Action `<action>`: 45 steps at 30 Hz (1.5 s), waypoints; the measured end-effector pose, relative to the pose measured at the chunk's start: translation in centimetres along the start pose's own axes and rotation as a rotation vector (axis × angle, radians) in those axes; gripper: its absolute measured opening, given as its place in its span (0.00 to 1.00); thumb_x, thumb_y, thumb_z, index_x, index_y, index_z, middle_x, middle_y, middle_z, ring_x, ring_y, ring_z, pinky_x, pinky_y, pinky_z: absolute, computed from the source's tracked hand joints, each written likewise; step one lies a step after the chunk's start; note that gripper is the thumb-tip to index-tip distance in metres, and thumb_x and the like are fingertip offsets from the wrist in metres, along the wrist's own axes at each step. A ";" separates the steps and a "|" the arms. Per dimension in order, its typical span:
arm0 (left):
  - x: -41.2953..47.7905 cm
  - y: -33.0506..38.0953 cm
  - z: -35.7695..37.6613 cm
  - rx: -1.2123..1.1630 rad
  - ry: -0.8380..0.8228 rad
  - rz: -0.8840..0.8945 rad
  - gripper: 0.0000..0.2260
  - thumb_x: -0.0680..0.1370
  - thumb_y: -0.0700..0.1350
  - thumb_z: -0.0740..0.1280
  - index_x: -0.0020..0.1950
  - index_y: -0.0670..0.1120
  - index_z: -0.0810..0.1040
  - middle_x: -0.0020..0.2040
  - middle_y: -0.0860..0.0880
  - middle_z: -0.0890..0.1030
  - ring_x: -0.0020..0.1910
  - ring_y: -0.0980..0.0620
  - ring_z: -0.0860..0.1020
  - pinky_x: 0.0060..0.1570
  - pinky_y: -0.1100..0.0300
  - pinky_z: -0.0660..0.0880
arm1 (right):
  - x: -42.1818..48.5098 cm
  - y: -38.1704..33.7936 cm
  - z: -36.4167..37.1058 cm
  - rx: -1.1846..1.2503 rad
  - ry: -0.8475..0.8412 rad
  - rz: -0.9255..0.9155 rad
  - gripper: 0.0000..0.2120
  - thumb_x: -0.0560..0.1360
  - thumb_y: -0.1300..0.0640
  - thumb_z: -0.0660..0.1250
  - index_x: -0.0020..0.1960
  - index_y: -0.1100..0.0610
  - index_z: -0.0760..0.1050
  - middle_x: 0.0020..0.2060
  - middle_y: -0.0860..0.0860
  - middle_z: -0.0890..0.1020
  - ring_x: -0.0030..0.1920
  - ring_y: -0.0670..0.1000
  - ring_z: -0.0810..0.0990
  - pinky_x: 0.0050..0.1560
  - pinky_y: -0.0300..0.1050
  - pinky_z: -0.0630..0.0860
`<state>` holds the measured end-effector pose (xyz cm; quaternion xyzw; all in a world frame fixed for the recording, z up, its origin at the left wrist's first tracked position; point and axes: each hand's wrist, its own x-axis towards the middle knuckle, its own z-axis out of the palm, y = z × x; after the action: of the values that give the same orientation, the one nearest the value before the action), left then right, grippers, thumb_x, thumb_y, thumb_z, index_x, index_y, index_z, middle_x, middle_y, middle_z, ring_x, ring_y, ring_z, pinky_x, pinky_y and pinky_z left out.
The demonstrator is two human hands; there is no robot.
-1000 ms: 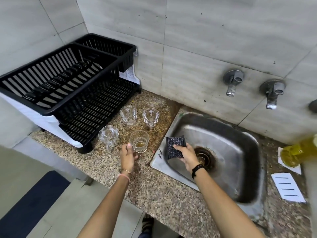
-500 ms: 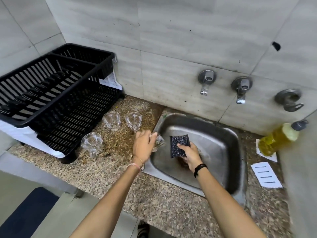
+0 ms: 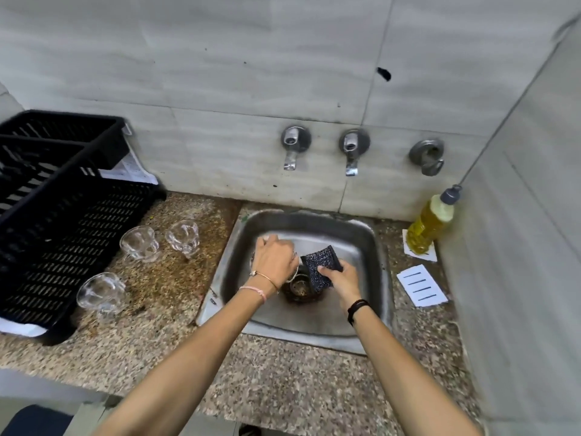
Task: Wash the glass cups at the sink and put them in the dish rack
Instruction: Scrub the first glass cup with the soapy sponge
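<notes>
Head view looks down on a steel sink point(image 3: 382, 265) set in a speckled stone counter point(image 3: 283, 388). The left hand point(image 3: 273, 262) is over the basin at about ten o'clock from the drain point(image 3: 301, 289), its fingers curled down round a glass cup point(image 3: 294, 275). The hand hides most of the cup, and only a bit of rim shows. The right hand point(image 3: 341, 280), at about two o'clock from the drain, grips a dark speckled scrub sponge point(image 3: 320, 265). The sponge is just beside the held cup; whether the two touch, I cannot tell.

At nine o'clock from the sink three more glasses stand on the counter: the far cup point(image 3: 184, 236), the middle cup point(image 3: 140, 243) and the near cup point(image 3: 100, 291). All three sit just beside the black dish rack point(image 3: 63, 199).

Two taps point(image 3: 294, 146) jut from the tiled wall at twelve o'clock. A yellow soap bottle point(image 3: 430, 221) stands in the corner at two o'clock, and a paper slip point(image 3: 421, 289) with black lines lies at three o'clock.
</notes>
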<state>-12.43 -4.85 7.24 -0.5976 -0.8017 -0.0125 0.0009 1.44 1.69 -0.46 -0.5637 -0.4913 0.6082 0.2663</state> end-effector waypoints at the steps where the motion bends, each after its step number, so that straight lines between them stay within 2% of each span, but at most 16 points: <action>1: 0.1 0.5 -0.1 0.011 -0.010 0.005 0.10 0.79 0.50 0.58 0.51 0.47 0.76 0.51 0.48 0.80 0.59 0.49 0.71 0.55 0.51 0.64 | -0.2 -0.3 -0.4 0.010 0.006 -0.005 0.07 0.69 0.64 0.72 0.46 0.58 0.78 0.44 0.54 0.83 0.44 0.55 0.82 0.48 0.52 0.80; 5: 0.5 1.5 -0.4 -0.199 -0.020 -0.118 0.12 0.77 0.52 0.60 0.36 0.49 0.73 0.41 0.48 0.80 0.48 0.48 0.76 0.47 0.55 0.64 | -1.4 -1.5 -1.4 0.051 -0.015 -0.070 0.05 0.75 0.68 0.65 0.50 0.62 0.75 0.41 0.54 0.80 0.43 0.52 0.78 0.35 0.34 0.74; 8: 0.7 1.6 0.5 -0.874 -0.003 -0.276 0.19 0.76 0.48 0.66 0.29 0.49 0.62 0.27 0.50 0.68 0.28 0.54 0.67 0.33 0.59 0.61 | -2.6 -2.5 -1.5 -0.036 0.047 -0.290 0.05 0.75 0.64 0.67 0.50 0.58 0.78 0.41 0.49 0.82 0.42 0.46 0.80 0.37 0.28 0.71; 11: 0.5 1.6 1.0 -1.364 0.070 -0.299 0.19 0.76 0.41 0.68 0.30 0.48 0.61 0.26 0.51 0.62 0.23 0.60 0.60 0.27 0.62 0.58 | -3.9 -3.3 -1.5 -0.181 0.074 -0.502 0.06 0.76 0.58 0.68 0.52 0.55 0.80 0.41 0.44 0.83 0.41 0.36 0.79 0.38 0.25 0.68; 15: 1.4 0.7 0.5 -1.474 -0.002 -0.183 0.20 0.76 0.45 0.69 0.31 0.49 0.61 0.25 0.55 0.61 0.24 0.59 0.58 0.25 0.63 0.56 | -4.5 -3.2 -2.1 -0.310 -0.054 -0.615 0.08 0.78 0.48 0.66 0.53 0.48 0.81 0.44 0.37 0.83 0.48 0.34 0.79 0.50 0.33 0.74; 19: 2.9 -0.1 -0.3 -1.526 -0.164 -0.042 0.20 0.76 0.44 0.69 0.29 0.50 0.63 0.26 0.54 0.61 0.26 0.56 0.59 0.29 0.60 0.57 | -4.3 -3.8 -1.9 -0.481 -0.226 -0.673 0.22 0.71 0.38 0.68 0.57 0.52 0.81 0.52 0.44 0.84 0.54 0.39 0.80 0.56 0.40 0.75; 22: 3.6 -0.6 -1.2 -1.518 -0.161 0.024 0.18 0.76 0.43 0.69 0.30 0.48 0.65 0.27 0.53 0.62 0.27 0.57 0.60 0.30 0.62 0.59 | -4.1 -4.9 -1.1 -0.498 -0.264 -0.652 0.23 0.71 0.41 0.69 0.61 0.54 0.79 0.56 0.46 0.82 0.57 0.42 0.79 0.59 0.39 0.74; 24: 3.8 -1.0 -1.6 -1.562 -0.043 -0.043 0.14 0.77 0.45 0.67 0.33 0.45 0.70 0.30 0.52 0.70 0.31 0.56 0.69 0.38 0.62 0.67 | -4.0 -5.9 -0.1 -0.464 -0.197 -0.632 0.17 0.73 0.48 0.71 0.59 0.53 0.79 0.53 0.46 0.83 0.54 0.43 0.80 0.56 0.40 0.74; 26: 4.5 -1.2 -1.2 -1.627 0.077 -0.221 0.10 0.78 0.50 0.66 0.40 0.46 0.77 0.40 0.51 0.80 0.44 0.53 0.78 0.52 0.58 0.73 | -4.3 -7.2 1.3 -0.389 -0.081 -0.583 0.13 0.73 0.52 0.72 0.56 0.52 0.80 0.50 0.46 0.84 0.50 0.44 0.80 0.51 0.40 0.73; 29: 5.0 -1.2 -1.0 -1.733 -0.091 -0.531 0.18 0.72 0.62 0.67 0.46 0.48 0.81 0.47 0.48 0.84 0.50 0.47 0.81 0.57 0.50 0.75 | -5.0 -7.6 3.7 -0.346 0.063 -0.550 0.12 0.74 0.55 0.71 0.57 0.52 0.80 0.51 0.47 0.84 0.52 0.46 0.80 0.53 0.41 0.74; 32: 5.3 -2.1 -0.6 -1.879 -0.384 -0.708 0.21 0.74 0.61 0.65 0.47 0.43 0.81 0.43 0.43 0.83 0.42 0.46 0.81 0.46 0.54 0.78 | -5.3 -6.5 3.5 -0.585 0.081 -0.962 0.15 0.75 0.59 0.63 0.61 0.55 0.78 0.56 0.50 0.82 0.58 0.47 0.76 0.63 0.45 0.70; 34: 5.6 -2.6 -0.3 -1.847 -0.487 -0.694 0.17 0.73 0.55 0.65 0.50 0.42 0.80 0.43 0.44 0.81 0.41 0.46 0.79 0.42 0.56 0.76 | -3.5 -5.5 1.4 -0.963 -0.010 -1.379 0.19 0.72 0.62 0.61 0.62 0.59 0.77 0.59 0.53 0.81 0.63 0.50 0.74 0.70 0.48 0.63; 36: 5.9 -2.6 0.3 -1.828 -0.533 -0.677 0.15 0.74 0.50 0.63 0.47 0.39 0.81 0.40 0.44 0.82 0.35 0.47 0.80 0.37 0.59 0.77 | -1.7 -5.4 -0.1 -1.260 -0.032 -1.556 0.20 0.71 0.61 0.62 0.62 0.63 0.76 0.59 0.56 0.80 0.63 0.54 0.75 0.71 0.52 0.61; 39: 6.5 -1.6 0.0 -1.927 -0.413 -0.652 0.16 0.79 0.45 0.60 0.36 0.41 0.80 0.28 0.46 0.81 0.24 0.51 0.79 0.27 0.65 0.75 | -2.7 -6.0 1.7 -1.186 0.101 -1.313 0.20 0.77 0.57 0.55 0.63 0.64 0.74 0.56 0.58 0.81 0.58 0.57 0.78 0.69 0.47 0.62; 43: 7.1 -1.2 0.1 -1.954 -0.280 -0.685 0.10 0.78 0.44 0.62 0.37 0.46 0.75 0.23 0.52 0.78 0.20 0.57 0.75 0.22 0.70 0.70 | -5.8 -7.5 6.6 -0.495 0.171 -0.669 0.18 0.81 0.53 0.52 0.66 0.57 0.70 0.55 0.53 0.81 0.55 0.54 0.77 0.58 0.44 0.67; 45: 7.5 -2.0 0.5 -1.888 -0.342 -0.715 0.08 0.77 0.45 0.62 0.41 0.45 0.77 0.27 0.50 0.80 0.24 0.54 0.78 0.25 0.67 0.73 | -5.3 -7.1 5.4 -0.631 0.131 -0.873 0.16 0.80 0.56 0.56 0.65 0.59 0.72 0.56 0.54 0.81 0.56 0.55 0.77 0.61 0.42 0.65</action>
<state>-16.47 1.74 6.83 -0.0744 -0.5855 -0.5528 -0.5883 -4.09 -1.90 7.56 -0.3965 -0.8210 0.2277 0.3419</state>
